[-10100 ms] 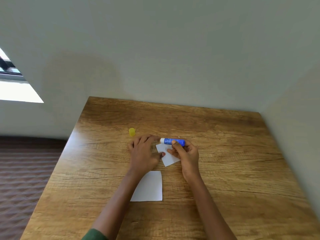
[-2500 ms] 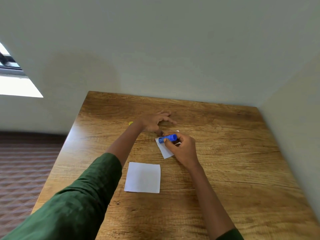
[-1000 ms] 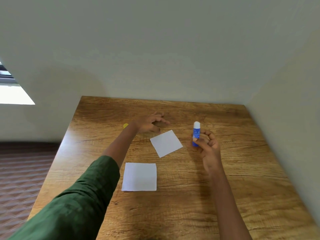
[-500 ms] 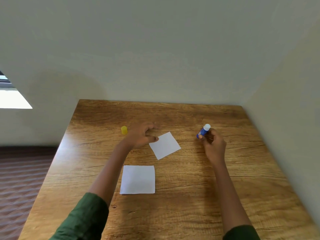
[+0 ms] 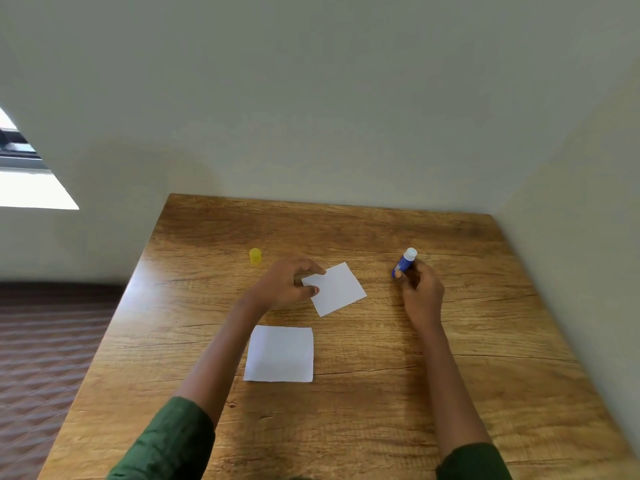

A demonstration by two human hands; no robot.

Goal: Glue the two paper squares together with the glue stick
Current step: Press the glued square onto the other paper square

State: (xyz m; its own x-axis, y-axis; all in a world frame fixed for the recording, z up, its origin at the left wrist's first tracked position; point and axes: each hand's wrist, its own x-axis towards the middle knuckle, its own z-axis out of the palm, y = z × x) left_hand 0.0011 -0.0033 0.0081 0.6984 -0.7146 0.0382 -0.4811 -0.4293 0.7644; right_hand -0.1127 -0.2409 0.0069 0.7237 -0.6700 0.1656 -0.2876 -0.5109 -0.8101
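Observation:
Two white paper squares lie on the wooden table [image 5: 450, 375]. The far square [image 5: 337, 289] is turned at an angle, and my left hand [image 5: 285, 284] pinches its left corner between thumb and fingers. The near square [image 5: 280, 353] lies flat and untouched in front of it. To the right, my right hand [image 5: 420, 292] holds the blue glue stick [image 5: 403, 262] upright, its uncapped white tip pointing up and away.
The glue stick's yellow cap [image 5: 255, 256] stands on the table, left of my left hand. Walls close in behind the table and along its right side. The table's left edge drops to a dark patterned floor [image 5: 41, 341].
My left hand has moved right from near the yellow cap and taken hold of the far square's left corner. My right hand still holds the glue stick at the right.

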